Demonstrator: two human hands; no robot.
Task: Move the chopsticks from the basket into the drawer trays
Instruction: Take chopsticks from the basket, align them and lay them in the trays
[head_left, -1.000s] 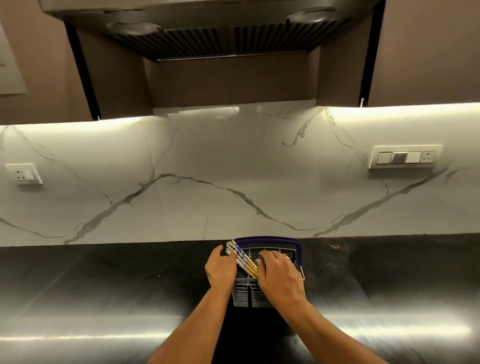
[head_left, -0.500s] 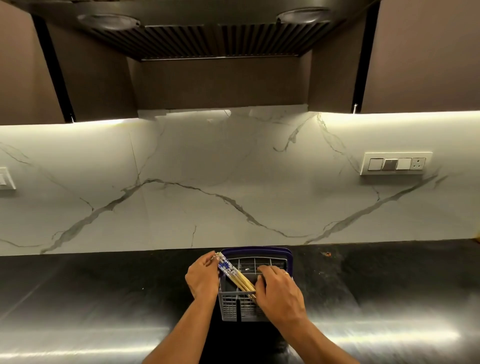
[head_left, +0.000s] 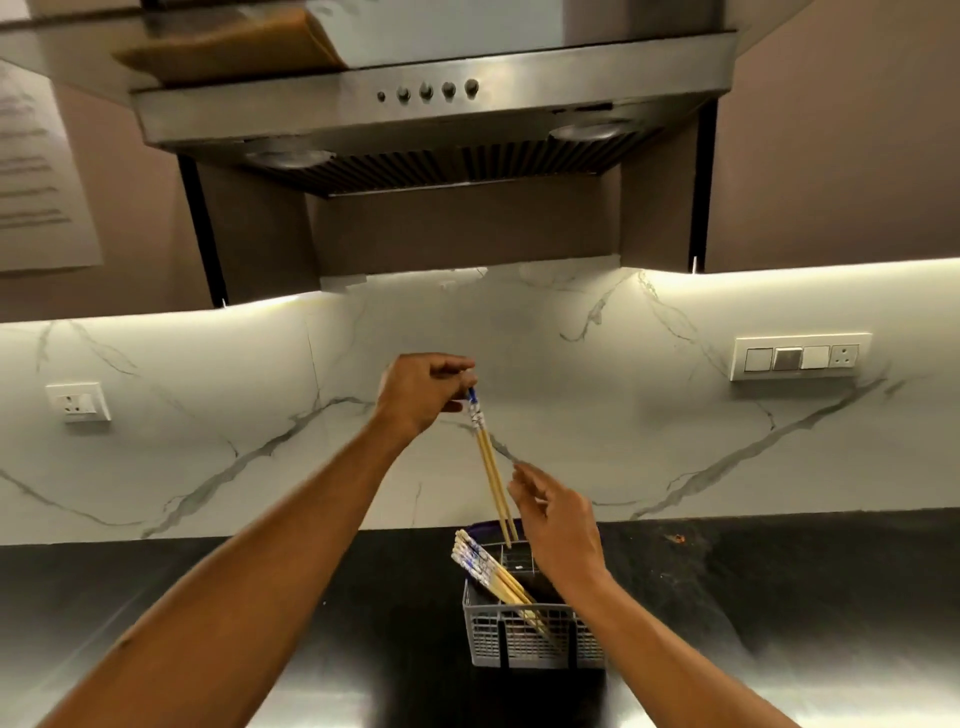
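Note:
A grey slotted cutlery basket (head_left: 524, 642) with a purple handle stands on the dark counter. Several wooden chopsticks (head_left: 485, 569) with blue-and-white patterned tops lean to the left inside it. My left hand (head_left: 423, 392) is raised above the basket and pinches the patterned tops of a pair of chopsticks (head_left: 491, 475); the pair hangs nearly upright, its tips just over the basket's back edge. My right hand (head_left: 553, 517) hovers beside the pair's lower part with fingers loosely spread, holding nothing. No drawer or tray is in view.
The black counter (head_left: 260, 587) runs along a white marble backsplash. A steel range hood (head_left: 431, 119) hangs overhead between brown cabinets. A wall socket (head_left: 78, 401) sits on the left and a switch panel (head_left: 800, 356) on the right.
My left hand has lifted a pair of chopsticks up out of the basket. My right hand has come off the basket and risen beside them. The camera has tilted upward.

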